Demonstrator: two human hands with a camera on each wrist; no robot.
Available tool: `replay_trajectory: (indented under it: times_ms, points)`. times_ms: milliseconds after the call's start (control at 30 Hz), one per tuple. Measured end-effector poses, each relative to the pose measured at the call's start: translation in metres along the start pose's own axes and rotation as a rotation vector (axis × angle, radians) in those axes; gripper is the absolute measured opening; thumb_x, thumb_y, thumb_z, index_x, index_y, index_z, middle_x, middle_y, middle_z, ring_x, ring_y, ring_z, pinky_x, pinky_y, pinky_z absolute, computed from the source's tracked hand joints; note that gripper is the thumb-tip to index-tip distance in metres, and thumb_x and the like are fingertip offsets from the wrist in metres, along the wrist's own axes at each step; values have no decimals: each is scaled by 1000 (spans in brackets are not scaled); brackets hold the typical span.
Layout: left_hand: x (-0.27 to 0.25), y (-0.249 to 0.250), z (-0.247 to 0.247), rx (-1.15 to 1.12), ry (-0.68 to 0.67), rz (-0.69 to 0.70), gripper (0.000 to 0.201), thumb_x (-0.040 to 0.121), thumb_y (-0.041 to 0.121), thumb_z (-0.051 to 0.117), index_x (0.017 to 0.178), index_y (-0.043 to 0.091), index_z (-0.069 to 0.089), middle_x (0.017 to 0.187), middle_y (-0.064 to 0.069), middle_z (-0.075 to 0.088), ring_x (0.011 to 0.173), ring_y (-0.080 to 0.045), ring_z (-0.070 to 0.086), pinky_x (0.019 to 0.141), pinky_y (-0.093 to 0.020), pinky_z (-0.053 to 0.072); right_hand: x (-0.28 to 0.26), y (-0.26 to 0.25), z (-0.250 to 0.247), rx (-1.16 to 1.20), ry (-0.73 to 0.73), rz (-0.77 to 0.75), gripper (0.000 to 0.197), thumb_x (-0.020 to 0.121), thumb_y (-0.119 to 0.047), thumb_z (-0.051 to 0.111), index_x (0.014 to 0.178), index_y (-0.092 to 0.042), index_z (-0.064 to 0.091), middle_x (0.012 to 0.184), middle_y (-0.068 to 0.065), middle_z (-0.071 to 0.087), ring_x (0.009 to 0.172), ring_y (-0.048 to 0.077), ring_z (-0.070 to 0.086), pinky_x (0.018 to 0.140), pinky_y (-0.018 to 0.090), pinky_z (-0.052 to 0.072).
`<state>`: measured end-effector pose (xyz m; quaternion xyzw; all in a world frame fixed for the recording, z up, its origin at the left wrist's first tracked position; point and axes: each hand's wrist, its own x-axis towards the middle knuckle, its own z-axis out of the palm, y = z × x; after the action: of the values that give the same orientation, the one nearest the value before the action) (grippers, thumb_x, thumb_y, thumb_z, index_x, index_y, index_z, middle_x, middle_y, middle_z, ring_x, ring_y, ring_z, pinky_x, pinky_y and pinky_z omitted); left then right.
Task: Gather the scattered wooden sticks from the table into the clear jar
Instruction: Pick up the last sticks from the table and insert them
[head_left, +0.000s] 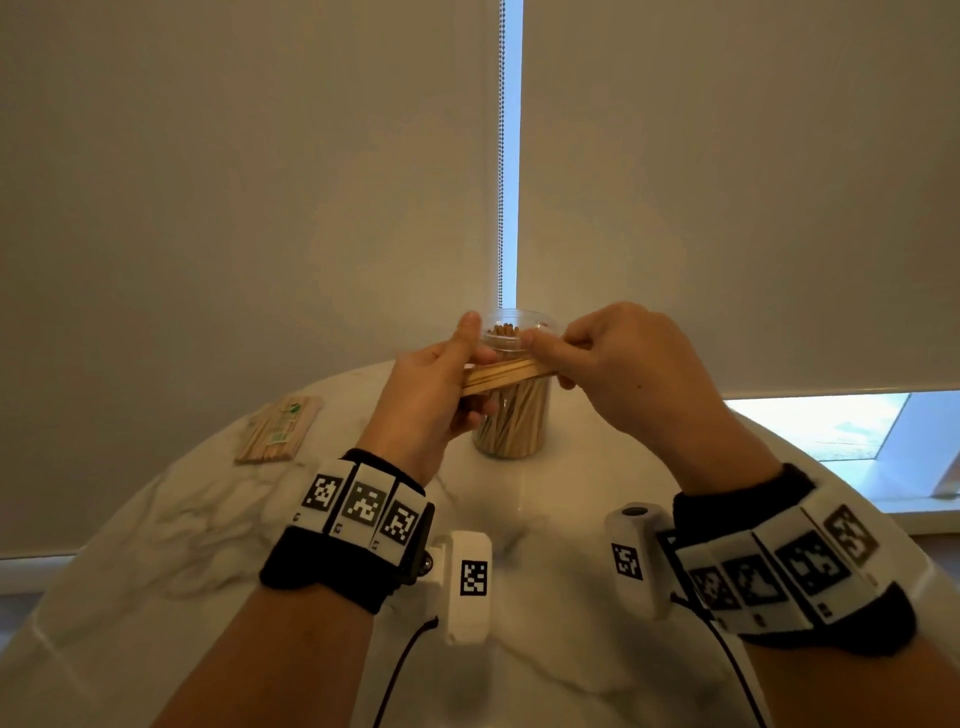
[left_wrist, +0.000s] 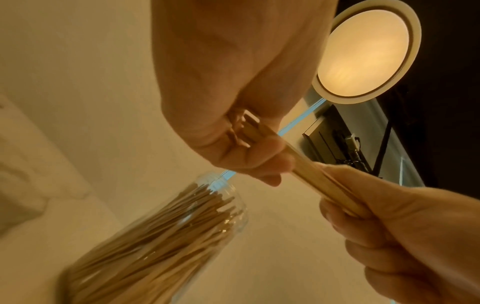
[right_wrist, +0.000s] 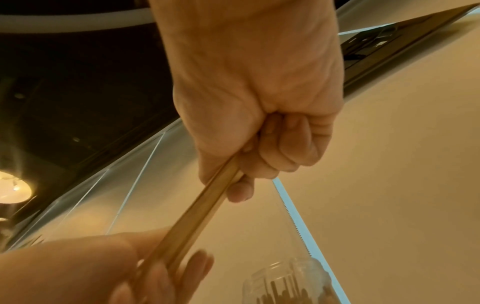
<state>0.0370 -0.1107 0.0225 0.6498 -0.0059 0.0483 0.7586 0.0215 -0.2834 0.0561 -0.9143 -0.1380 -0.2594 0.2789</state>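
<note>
Wooden sticks (head_left: 506, 373) mostly fill the clear jar (head_left: 511, 410); both hands (head_left: 431, 384) (head_left: 618, 364) pinch one bundle level before it; a packet (head_left: 278, 428) waits far left.

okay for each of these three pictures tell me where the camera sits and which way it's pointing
Head: looks forward and down at the white marble table; both forearms, left hand, right hand.
Left wrist: looks up along the left hand toward a round ceiling lamp.
Right wrist: looks up along the right hand.
All share the bundle of wooden sticks and clear plastic jar.
</note>
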Motion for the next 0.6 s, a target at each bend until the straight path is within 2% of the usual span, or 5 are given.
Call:
replay_trajectory:
  times_ms: [100, 233, 367, 467, 600]
  points:
    - [4, -1, -7, -45, 98, -84, 53, 100, 57, 41, 103, 12, 69, 92, -7, 77, 72, -15, 70, 58, -24, 55, 7, 18, -11, 24, 118, 88, 51, 90, -58, 57, 57, -20, 68, 43, -2, 50, 45, 11, 48, 53, 30, 36]
    - [14, -18, -15, -8, 199, -22, 38, 94, 45, 63, 119, 16, 60, 118, -7, 67, 102, -17, 66, 75, -29, 58, 39, 33, -24, 4, 261, 143, 50, 90, -58, 56, 64, -19, 71, 46, -2, 53, 50, 17, 52, 56, 31, 38]
    - [37, -30, -6, 221, 80, -34, 99, 69, 44, 87, 149, 23, 32, 147, -8, 43, 128, -23, 50, 103, -42, 47, 89, 30, -18, -170, 110, 79, 45, 90, -52, 61, 64, -17, 70, 54, 4, 59, 53, 18, 54, 51, 29, 35]
    - [63, -28, 9, 460, -8, 9, 157, 35, 70, 90, 157, 30, -1, 160, -9, 28, 143, -27, 35, 115, -48, 35, 118, 21, -7, -391, -102, -31, 42, 88, -50, 64, 67, -15, 72, 59, 4, 62, 61, 22, 60, 55, 31, 45]
    - [92, -26, 25, 556, -59, 51, 172, 19, 80, 84, 156, 28, -7, 157, -9, 33, 143, -28, 35, 115, -52, 33, 141, 0, 5, -679, -336, -198, 41, 88, -50, 64, 66, -16, 62, 60, -1, 54, 59, 16, 51, 68, 36, 54]
